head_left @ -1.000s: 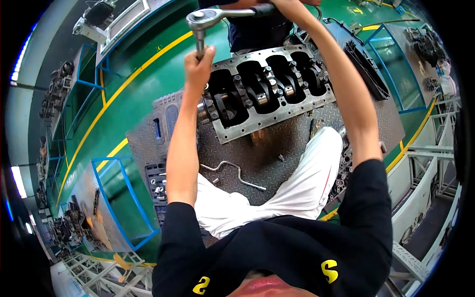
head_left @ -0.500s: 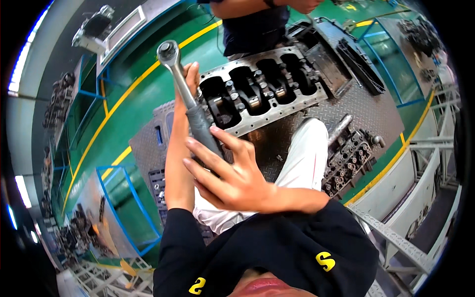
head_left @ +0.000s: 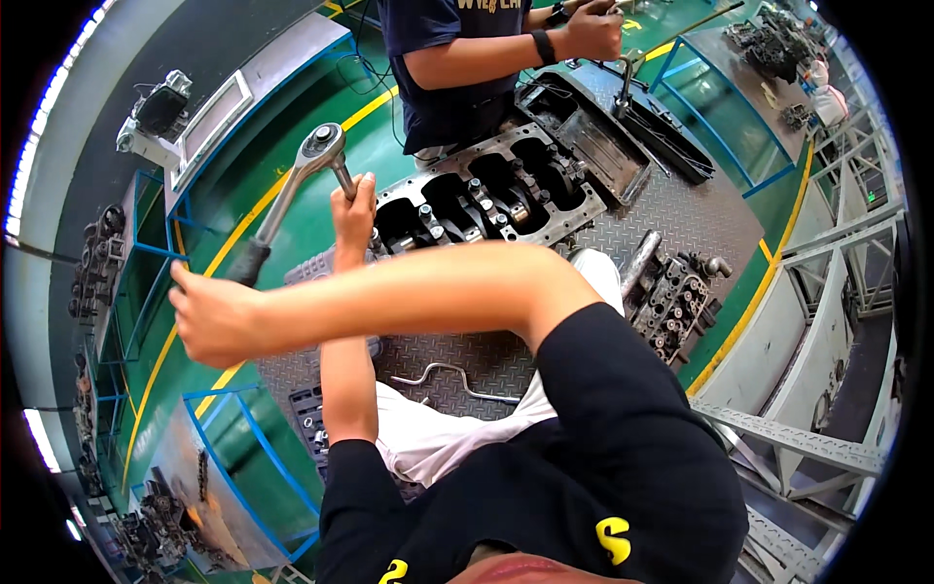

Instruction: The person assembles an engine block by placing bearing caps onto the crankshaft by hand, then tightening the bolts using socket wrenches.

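A ratchet wrench with a round steel head (head_left: pixel 322 146) and dark grip is held above the left end of the engine block (head_left: pixel 564 229). My right arm crosses my body to the left, and my right hand (head_left: pixel 216 316) is closed around the wrench's grip (head_left: pixel 250 261). A steel extension bar (head_left: pixel 343 177) drops from the ratchet head, and my left hand (head_left: pixel 356 216) is wrapped round it beside the block. The bar's lower end is hidden by that hand. Crankshaft parts and bearing caps (head_left: pixel 475 191) show in the block's open bays.
Across the block stands a co-worker (head_left: pixel 443 83), hands around a long-bar tool (head_left: pixel 686 29). A cylinder head (head_left: pixel 673 311) and pipe (head_left: pixel 639 261) lie right on the treadplate table (head_left: pixel 671 214). A bent metal rod (head_left: pixel 443 370) lies near my legs. An oil pan (head_left: pixel 623 161) sits at the back.
The wrench handle has swung left, away from me, with my right hand now gripping it; its fingers were spread before. My view has shifted, and more of the co-worker shows.
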Demonstrator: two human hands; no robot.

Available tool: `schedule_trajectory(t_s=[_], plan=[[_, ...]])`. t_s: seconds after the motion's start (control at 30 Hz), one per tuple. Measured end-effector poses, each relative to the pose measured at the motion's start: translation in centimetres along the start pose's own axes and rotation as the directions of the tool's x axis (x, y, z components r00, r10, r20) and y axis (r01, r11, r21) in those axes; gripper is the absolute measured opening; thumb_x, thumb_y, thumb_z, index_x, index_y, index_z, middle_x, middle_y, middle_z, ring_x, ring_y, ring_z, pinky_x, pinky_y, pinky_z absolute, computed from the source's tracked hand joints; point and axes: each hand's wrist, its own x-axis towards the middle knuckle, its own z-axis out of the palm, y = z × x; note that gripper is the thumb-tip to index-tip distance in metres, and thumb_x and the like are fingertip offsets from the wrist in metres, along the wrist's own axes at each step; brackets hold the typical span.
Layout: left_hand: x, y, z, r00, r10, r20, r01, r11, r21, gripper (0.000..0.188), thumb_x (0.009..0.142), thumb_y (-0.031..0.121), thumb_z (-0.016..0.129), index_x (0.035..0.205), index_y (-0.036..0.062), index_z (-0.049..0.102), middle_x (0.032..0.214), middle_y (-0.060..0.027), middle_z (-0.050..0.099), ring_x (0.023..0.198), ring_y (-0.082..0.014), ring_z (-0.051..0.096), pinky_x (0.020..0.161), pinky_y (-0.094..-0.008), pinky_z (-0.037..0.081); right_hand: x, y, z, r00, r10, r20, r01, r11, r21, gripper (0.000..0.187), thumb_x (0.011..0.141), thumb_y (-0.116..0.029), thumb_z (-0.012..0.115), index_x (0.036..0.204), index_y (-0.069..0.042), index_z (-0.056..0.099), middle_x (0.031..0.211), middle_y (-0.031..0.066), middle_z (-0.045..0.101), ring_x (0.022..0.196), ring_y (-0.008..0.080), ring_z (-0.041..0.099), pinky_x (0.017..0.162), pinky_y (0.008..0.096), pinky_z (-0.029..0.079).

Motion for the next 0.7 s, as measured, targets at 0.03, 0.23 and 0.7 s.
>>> schedule_trajectory(t_s=[0.03,0.23,0.7], plan=[[-0.1,-0.3,0.2,0.999,-0.032,0.000,0.032,0.999,-0.019,0.041,0.099,0.022,0.061,0.062,0.0101,0.047,0.053,0.0057,0.042,0.046,-0.0041,0.036,0.043,-0.0260,0.026,1.9,1.6,0.4,0.969,-0.043,0.243,0.023,0.996,0.086,0.032,0.095,-0.032,0.053,0.101,-0.012,0.078,0.111,0.0101,0.074,0.112,0.0357,0.064,0.106,0.0666,0.035],[-2.4,0.2,0.7,0.954,0.014,-0.299,0.042,0.983,0.180,0.028,0.097,0.024,0.067,0.080,0.0038,0.060,0.067,0.0029,0.055,0.056,-0.0080,0.044,0.052,-0.0307,0.035,8.1,11.8,7.1,0.879,0.086,0.469,-0.209,0.953,0.217,0.029,0.092,-0.029,0.060,0.113,-0.017,0.076,0.119,0.0081,0.073,0.110,0.0268,0.070,0.087,0.0497,0.055],[-1.2,-2.0,-0.6,0.996,0.083,0.016,-0.084,0.991,0.102,0.045,0.095,0.021,0.067,0.061,0.0039,0.042,0.057,0.0059,0.032,0.057,-0.0062,0.028,0.049,-0.0341,0.021,4.4,27.3,13.9,0.622,0.388,0.680,-0.763,0.497,0.414,0.025,0.083,-0.032,0.074,0.089,-0.008,0.079,0.084,0.0089,0.075,0.069,0.0204,0.070,0.065,0.0370,0.057]])
